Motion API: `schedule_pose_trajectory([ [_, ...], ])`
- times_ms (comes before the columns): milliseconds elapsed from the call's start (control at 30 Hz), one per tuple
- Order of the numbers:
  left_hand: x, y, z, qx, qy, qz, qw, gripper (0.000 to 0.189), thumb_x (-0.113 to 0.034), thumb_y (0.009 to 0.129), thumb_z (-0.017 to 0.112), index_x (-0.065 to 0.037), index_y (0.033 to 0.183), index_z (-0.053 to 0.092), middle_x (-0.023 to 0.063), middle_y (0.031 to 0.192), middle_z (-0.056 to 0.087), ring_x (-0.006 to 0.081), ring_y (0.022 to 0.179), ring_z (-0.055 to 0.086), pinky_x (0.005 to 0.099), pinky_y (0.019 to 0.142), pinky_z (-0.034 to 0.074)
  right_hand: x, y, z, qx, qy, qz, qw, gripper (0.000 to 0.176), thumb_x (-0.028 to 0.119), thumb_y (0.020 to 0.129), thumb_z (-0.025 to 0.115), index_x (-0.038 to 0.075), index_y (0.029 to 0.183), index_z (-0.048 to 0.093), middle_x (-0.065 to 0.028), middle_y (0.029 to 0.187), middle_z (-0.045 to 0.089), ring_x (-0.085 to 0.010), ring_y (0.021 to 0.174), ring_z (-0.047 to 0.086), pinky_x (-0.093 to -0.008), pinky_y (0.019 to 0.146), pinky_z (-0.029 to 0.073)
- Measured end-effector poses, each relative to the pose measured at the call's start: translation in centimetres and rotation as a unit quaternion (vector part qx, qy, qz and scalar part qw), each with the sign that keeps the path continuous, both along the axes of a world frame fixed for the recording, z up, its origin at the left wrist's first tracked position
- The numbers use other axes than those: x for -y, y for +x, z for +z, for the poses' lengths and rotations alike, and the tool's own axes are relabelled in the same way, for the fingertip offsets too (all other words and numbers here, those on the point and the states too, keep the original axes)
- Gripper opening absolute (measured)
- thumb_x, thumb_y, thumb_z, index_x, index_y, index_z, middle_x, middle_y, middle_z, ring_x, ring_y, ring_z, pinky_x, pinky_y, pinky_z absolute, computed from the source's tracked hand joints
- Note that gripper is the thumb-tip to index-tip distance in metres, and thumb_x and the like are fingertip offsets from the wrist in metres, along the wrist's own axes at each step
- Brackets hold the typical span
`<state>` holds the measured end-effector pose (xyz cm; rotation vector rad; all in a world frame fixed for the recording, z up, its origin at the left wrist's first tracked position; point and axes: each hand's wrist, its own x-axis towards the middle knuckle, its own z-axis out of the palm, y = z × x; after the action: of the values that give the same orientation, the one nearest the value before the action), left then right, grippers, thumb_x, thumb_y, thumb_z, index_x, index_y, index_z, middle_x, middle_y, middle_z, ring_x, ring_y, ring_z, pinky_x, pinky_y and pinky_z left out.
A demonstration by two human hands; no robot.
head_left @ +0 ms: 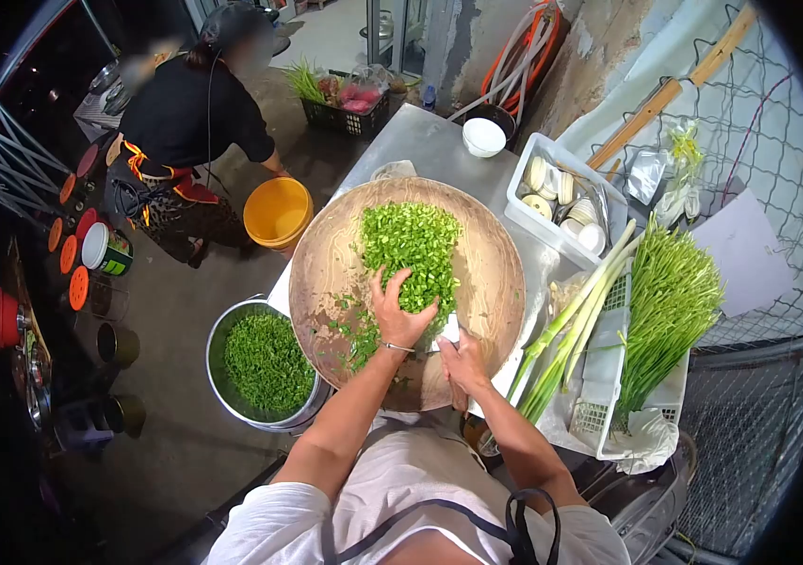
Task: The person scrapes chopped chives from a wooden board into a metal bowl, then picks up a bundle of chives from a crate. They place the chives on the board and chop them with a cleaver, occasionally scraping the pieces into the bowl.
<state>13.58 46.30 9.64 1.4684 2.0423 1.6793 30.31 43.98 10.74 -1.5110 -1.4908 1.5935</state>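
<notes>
Chives (411,247), green and finely chopped, are penned on the round wooden board (326,254) by the spread-fingered left hand (399,315), seemingly against scattering, while a pale steel cleaver (448,330) is clenched in the right hand (462,363).

A round steel bowl (213,348) filled with chopped greens is seen just left of the grey metal table (429,141). A yellow plastic bucket (277,212) is placed beyond it, beside a person in a black top (189,113). Long green chives (670,301) are laid in a white slotted plastic basket (599,377). Small round white tubs (561,188) are packed in a white rectangular tray (538,231).
</notes>
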Motion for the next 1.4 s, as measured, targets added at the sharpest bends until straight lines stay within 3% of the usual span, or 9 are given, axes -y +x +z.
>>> schedule_pose_trajectory([
  [300,0.7,0.6,0.5,0.058,0.008,-0.034,0.998,0.070,-0.018,0.060,0.091,-0.012,0.124,0.065,0.0180,0.133,0.055,0.0424,0.136,0.046,0.0508,0.110,0.042,1.1,0.3,0.6,-0.028,-0.020,-0.025,0.999,0.020,0.017,0.103,0.059,-0.002,0.110,0.057,-0.0021,0.061,0.054,-0.0115,0.043,0.051,-0.0308,0.040,0.043],
  [433,0.7,0.7,1.5,0.060,0.018,-0.050,0.997,0.074,-0.017,0.058,0.091,-0.015,0.127,0.064,0.0221,0.139,0.049,0.0449,0.134,0.048,0.0532,0.108,0.045,1.4,0.5,1.1,-0.034,-0.018,-0.032,0.999,0.015,0.016,0.104,0.060,0.001,0.105,0.056,-0.0010,0.062,0.053,-0.0106,0.042,0.048,-0.0295,0.039,0.043],
  [567,0.7,0.8,1.8,0.058,0.033,-0.053,0.996,0.071,-0.016,0.058,0.090,-0.015,0.125,0.065,0.0196,0.134,0.054,0.0451,0.134,0.047,0.0533,0.110,0.044,1.9,0.4,2.1,-0.031,-0.009,-0.038,0.999,0.013,0.015,0.104,0.059,0.003,0.102,0.056,-0.0004,0.062,0.052,-0.0101,0.042,0.047,-0.0289,0.038,0.042],
  [767,1.8,-0.1,2.9,0.060,0.050,-0.050,0.996,0.071,-0.016,0.058,0.089,-0.014,0.125,0.066,0.0193,0.133,0.055,0.0455,0.134,0.047,0.0539,0.109,0.044,3.1,-0.6,3.4,-0.031,-0.002,-0.041,0.999,0.020,0.017,0.104,0.059,-0.002,0.109,0.056,-0.0027,0.062,0.054,-0.0119,0.043,0.051,-0.0303,0.039,0.044],
  [900,3.7,-1.9,4.3,0.060,0.062,-0.027,0.996,0.069,-0.016,0.059,0.090,-0.013,0.124,0.066,0.0193,0.133,0.055,0.0461,0.133,0.048,0.0534,0.107,0.045,4.5,-2.5,4.4,-0.014,0.025,-0.026,0.999,0.015,0.016,0.104,0.060,0.001,0.101,0.055,-0.0011,0.062,0.053,-0.0106,0.043,0.049,-0.0290,0.038,0.043],
  [967,4.8,-3.3,3.9,0.056,0.059,-0.019,0.996,0.068,-0.016,0.059,0.089,-0.012,0.123,0.066,0.0198,0.132,0.056,0.0463,0.131,0.049,0.0531,0.106,0.046,5.3,-3.5,4.3,-0.019,0.019,-0.007,1.000,0.018,0.017,0.103,0.061,0.000,0.105,0.055,-0.0023,0.064,0.055,-0.0117,0.044,0.052,-0.0297,0.039,0.044],
  [1167,11.7,-9.7,5.8,0.042,0.097,0.055,0.993,0.065,-0.014,0.060,0.088,-0.011,0.121,0.066,0.0220,0.128,0.058,0.0455,0.129,0.051,0.0520,0.107,0.046,9.7,-9.3,3.5,-0.045,0.011,0.044,0.998,0.017,0.016,0.102,0.062,0.002,0.096,0.054,-0.0024,0.063,0.056,-0.0111,0.041,0.051,-0.0299,0.038,0.043],
  [1400,22.6,-18.1,0.0,0.055,0.024,0.169,0.984,0.067,-0.015,0.062,0.089,-0.009,0.123,0.061,0.0219,0.130,0.055,0.0434,0.132,0.048,0.0517,0.110,0.042,16.9,-18.3,0.7,-0.024,0.016,0.183,0.983,0.019,0.020,0.102,0.060,0.001,0.103,0.058,-0.0034,0.062,0.059,-0.0125,0.045,0.057,-0.0314,0.041,0.045],
])
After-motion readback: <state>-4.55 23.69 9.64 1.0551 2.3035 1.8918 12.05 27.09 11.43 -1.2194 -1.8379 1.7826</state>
